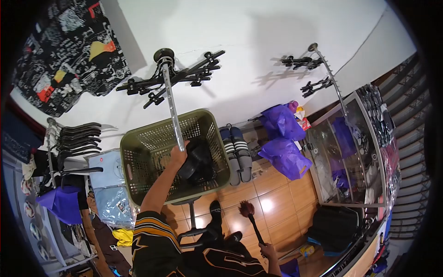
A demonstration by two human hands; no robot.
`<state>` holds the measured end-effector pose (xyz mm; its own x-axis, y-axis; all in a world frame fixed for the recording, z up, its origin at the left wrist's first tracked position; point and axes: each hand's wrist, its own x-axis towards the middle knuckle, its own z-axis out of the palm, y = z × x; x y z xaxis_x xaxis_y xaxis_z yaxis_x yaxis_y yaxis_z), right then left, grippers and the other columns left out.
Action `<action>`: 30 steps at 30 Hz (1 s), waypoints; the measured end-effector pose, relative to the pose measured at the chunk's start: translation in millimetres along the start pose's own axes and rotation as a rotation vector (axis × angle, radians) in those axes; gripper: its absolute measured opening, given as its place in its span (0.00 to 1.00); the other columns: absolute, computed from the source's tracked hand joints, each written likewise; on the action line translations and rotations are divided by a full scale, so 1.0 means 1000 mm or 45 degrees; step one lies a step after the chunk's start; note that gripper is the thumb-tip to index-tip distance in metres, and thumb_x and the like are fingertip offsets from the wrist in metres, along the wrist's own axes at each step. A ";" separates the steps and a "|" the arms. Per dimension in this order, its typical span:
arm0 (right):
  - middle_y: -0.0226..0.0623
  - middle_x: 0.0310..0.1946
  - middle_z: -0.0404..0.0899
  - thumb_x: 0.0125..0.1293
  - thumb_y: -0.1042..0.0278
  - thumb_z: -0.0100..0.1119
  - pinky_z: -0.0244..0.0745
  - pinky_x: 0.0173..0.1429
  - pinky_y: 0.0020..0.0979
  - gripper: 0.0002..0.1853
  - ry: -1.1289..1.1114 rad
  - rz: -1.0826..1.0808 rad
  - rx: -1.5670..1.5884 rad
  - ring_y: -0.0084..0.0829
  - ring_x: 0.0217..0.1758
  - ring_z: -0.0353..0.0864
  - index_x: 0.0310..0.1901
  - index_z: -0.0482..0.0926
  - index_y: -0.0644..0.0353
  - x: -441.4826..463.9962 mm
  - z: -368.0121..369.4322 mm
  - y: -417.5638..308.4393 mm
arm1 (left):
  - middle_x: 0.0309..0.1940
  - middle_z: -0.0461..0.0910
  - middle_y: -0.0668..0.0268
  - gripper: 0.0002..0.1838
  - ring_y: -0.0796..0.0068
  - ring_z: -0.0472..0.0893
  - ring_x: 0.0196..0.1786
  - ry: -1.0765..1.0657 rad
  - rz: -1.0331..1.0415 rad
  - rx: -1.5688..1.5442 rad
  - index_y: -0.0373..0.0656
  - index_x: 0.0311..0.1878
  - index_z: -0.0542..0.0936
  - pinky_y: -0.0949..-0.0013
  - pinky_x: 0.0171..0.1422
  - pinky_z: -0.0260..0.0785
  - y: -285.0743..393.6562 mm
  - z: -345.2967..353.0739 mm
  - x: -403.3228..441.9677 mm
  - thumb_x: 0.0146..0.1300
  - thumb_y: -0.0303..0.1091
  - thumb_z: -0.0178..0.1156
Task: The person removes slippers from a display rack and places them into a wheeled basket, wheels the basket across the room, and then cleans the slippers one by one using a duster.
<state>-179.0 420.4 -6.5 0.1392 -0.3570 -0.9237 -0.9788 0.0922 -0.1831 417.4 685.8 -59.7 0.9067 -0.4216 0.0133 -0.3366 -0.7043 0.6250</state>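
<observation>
My left hand (177, 158) is at the free end of a metal display arm (171, 108) that juts from the wall, and its fingers appear closed around the tip. Part of that hand is hidden by the arm's end. Beneath it stands an olive-green plastic basket (134, 161) with perforated walls and black items (199, 161) inside. My right hand (266, 250), low on the right, is closed around the dark handle of a duster (252, 221). The duster's reddish-brown head points up and away from me, above the tiled floor.
Black clip hangers (194, 74) hang at the display arm's wall end. Slide sandals (237, 154) and purple bags (286, 157) are right of the basket. A glass display case (341, 161) stands further right. Folded blue clothes (110, 203) and more hangers (80, 138) are on the left.
</observation>
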 end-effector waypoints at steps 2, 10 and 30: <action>0.36 0.18 0.75 0.64 0.53 0.61 0.68 0.19 0.28 0.24 0.048 -0.098 0.036 0.26 0.15 0.73 0.48 0.77 0.70 -0.003 -0.003 0.008 | 0.56 0.74 0.58 0.20 0.57 0.82 0.46 0.045 0.058 0.365 0.43 0.58 0.76 0.57 0.46 0.78 0.030 -0.024 -0.023 0.62 0.19 0.54; 0.37 0.24 0.80 0.68 0.60 0.58 0.67 0.17 0.27 0.19 0.036 -0.626 0.356 0.22 0.16 0.73 0.54 0.75 0.65 -0.052 -0.060 0.005 | 0.56 0.75 0.58 0.23 0.59 0.82 0.46 0.445 0.279 0.155 0.43 0.60 0.75 0.58 0.48 0.77 0.194 -0.126 -0.118 0.60 0.17 0.54; 0.55 0.36 0.83 0.59 0.71 0.62 0.76 0.42 0.42 0.19 0.959 -1.344 0.131 0.51 0.37 0.83 0.53 0.80 0.57 -0.223 -0.173 0.122 | 0.44 0.83 0.55 0.16 0.59 0.82 0.49 0.113 0.756 -0.314 0.41 0.50 0.80 0.63 0.56 0.72 0.470 -0.052 -0.194 0.58 0.17 0.57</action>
<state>-355.9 350.5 235.5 0.6790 -0.7285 0.0905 -0.4284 -0.4933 -0.7570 96.5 466.3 272.4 0.6051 -0.6430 0.4695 -0.7287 -0.2096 0.6520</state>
